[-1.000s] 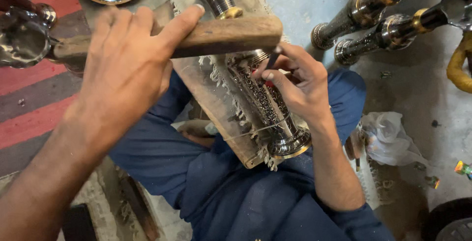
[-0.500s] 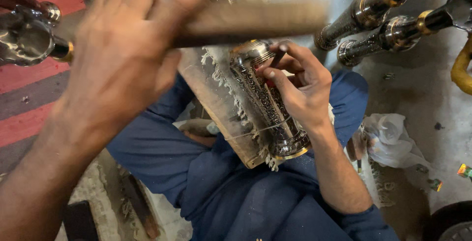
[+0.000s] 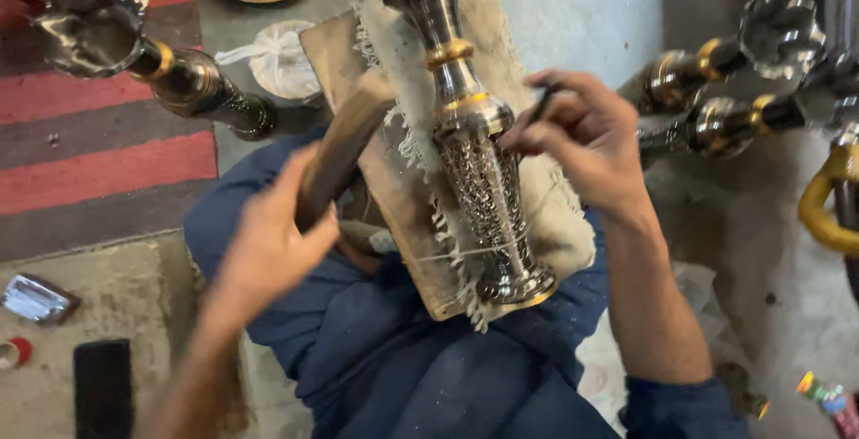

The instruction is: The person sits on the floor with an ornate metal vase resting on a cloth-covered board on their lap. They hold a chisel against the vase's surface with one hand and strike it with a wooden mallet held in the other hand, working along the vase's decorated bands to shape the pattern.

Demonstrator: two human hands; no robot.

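our left hand grips a wooden mallet; our right hand pinches a small dark tool against the metal vase, which lies on a cloth-covered board across our lap.

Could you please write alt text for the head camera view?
A person's right hand holds a thin dark tool against an engraved metal vase lying on a cloth-covered board across their lap, while the left hand grips a wooden mallet. Similar vases lie nearby.

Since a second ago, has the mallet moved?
Yes. The mallet in the left hand has dropped from across the vase to its left side.
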